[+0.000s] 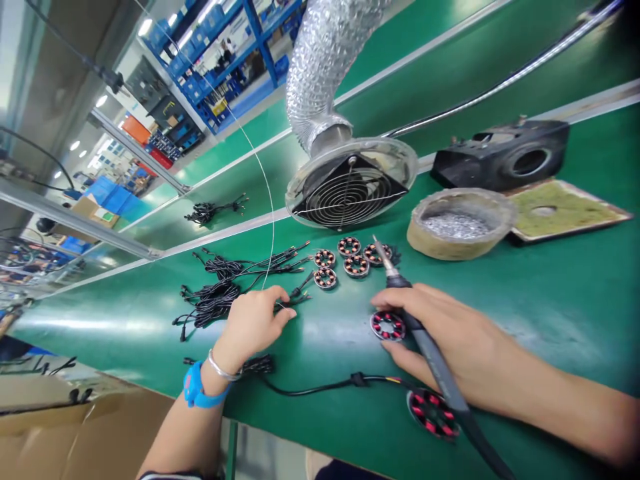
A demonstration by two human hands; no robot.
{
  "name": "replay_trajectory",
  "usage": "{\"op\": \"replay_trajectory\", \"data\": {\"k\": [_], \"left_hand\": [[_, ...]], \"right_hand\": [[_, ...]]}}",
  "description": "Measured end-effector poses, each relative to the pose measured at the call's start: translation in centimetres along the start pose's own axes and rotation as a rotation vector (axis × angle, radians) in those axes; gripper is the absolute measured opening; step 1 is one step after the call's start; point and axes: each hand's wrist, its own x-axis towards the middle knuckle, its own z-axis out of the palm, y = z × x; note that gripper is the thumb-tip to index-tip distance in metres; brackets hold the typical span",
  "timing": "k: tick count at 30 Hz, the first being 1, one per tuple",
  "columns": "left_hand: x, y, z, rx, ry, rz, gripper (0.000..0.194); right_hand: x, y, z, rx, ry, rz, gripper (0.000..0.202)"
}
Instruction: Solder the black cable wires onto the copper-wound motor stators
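Observation:
My right hand [450,333] holds a soldering iron [427,347], its tip pointing up and away. The thumb and a finger of that same hand also grip a small ring-shaped stator with red windings [387,326], just above the bench. My left hand [257,323] is closed in a pinch on a thin solder wire [273,230] that hangs down from above. Black cables [220,300] lie beside and partly behind that hand. Nearer me, another red-wound stator [433,415] lies with a black cable [310,389] running to it. Several copper-wound stators [356,267] rest beyond both hands.
A fume extractor fan [350,190] on a foil duct [320,67] stands behind the stators. To the right are a round bowl of solder scraps [457,225], a sponge tray [565,210] and a black holder [500,157]. Another cable bundle [213,210] lies past the metal rail.

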Motion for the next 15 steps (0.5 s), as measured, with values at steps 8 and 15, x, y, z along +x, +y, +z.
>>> {"op": "replay_trajectory", "data": {"k": [8,15], "left_hand": [[-1.7,-0.6,1.3,-0.106,-0.102,0.147,0.017],[-2.5,-4.0,0.9,-0.759,0.22,0.019,0.026]], "right_hand": [[0.0,0.2,0.0,-0.012,0.03,-0.027,0.032],[0.3,0.1,-0.1,-0.05,0.056,-0.08,0.03]]}}
